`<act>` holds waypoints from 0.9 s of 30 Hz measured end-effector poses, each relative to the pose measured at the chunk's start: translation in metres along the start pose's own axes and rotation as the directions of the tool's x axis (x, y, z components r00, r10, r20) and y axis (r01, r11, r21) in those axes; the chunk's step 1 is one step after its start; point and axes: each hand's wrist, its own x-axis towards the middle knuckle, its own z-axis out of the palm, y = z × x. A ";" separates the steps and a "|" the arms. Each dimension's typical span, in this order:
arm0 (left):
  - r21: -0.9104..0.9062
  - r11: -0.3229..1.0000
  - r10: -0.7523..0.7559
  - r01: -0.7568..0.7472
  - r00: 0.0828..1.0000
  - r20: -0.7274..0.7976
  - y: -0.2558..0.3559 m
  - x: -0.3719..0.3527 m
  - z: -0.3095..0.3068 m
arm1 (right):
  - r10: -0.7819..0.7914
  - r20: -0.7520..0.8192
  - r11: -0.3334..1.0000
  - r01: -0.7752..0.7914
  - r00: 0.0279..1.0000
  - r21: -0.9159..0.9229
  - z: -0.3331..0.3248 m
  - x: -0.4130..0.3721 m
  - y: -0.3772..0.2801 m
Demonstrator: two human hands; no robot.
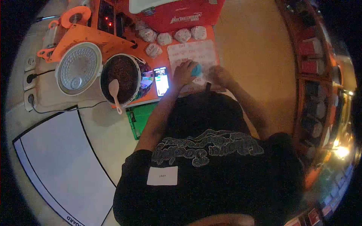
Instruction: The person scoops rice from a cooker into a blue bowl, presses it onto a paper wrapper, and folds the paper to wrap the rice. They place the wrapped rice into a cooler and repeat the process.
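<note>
My left hand (183, 73) rests over the printed white paper sheet (188, 49), its fingers curled against the left side of a small light-blue round object (196, 70). The exact kind of that blue object cannot be made out. Just to its right, my right hand (222, 77) is above the sheet's right edge, smeared by motion; its fingers do not show clearly. Several paper-wrapped round bundles (183, 35) with red print sit beyond the sheet. A lit phone (161, 82) lies left of my left hand.
On the left stands an open cooker pot (120, 73) of dark grainy food, a pale rice paddle (114, 90) across its rim and its lid (79, 67) swung open. Behind are an orange sealing machine (88, 35) and a red cooler box (181, 16). A whiteboard (64, 165) lies lower left.
</note>
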 end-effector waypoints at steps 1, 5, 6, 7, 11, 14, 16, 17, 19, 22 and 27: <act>0.005 1.000 0.005 -0.005 1.000 0.005 -0.001 0.001 -0.001 | -0.157 -0.163 0.947 0.102 0.974 -0.306 -0.003 0.011 -0.003; -0.019 1.000 -0.019 0.020 0.999 0.032 0.012 0.001 -0.014 | -0.337 -0.164 0.700 0.130 0.927 -0.702 -0.009 0.046 0.002; -0.019 1.000 -0.009 0.010 0.999 0.044 0.011 -0.001 -0.011 | -0.326 -0.175 0.709 0.118 0.929 -0.696 -0.010 0.041 -0.005; -0.011 1.000 -0.005 0.005 1.000 0.015 0.009 -0.002 -0.008 | -0.271 -0.162 0.735 0.096 0.949 -0.672 -0.015 0.035 -0.014; -0.110 0.994 0.019 -0.019 1.000 -0.004 0.011 -0.006 -0.006 | -0.225 -0.162 0.751 0.065 0.961 -0.657 -0.015 0.027 -0.023; -0.060 0.998 -0.036 0.036 0.999 -0.011 0.014 -0.009 -0.001 | -0.185 -0.144 0.754 0.047 0.972 -0.655 -0.019 0.025 -0.032; -0.055 0.998 -0.043 0.041 0.999 -0.022 0.022 -0.008 -0.011 | -0.206 -0.154 0.754 0.056 0.966 -0.654 -0.016 0.024 -0.029; -0.050 0.998 -0.048 0.046 0.998 -0.037 0.026 -0.007 -0.016 | -0.230 -0.166 0.752 0.066 0.959 -0.656 -0.016 0.025 -0.028; -0.026 0.997 -0.071 0.069 0.996 -0.063 0.024 -0.005 -0.007 | -0.231 -0.164 0.764 0.074 0.959 -0.641 -0.016 0.030 -0.025; -0.037 0.996 -0.080 0.078 0.994 -0.075 0.015 -0.003 0.000 | -0.198 -0.138 0.762 0.064 0.970 -0.644 -0.018 0.030 -0.031; -0.043 0.999 -0.032 0.025 0.986 -0.164 0.014 -0.007 -0.001 | -0.266 -0.173 0.754 0.093 0.948 -0.650 -0.014 0.028 -0.022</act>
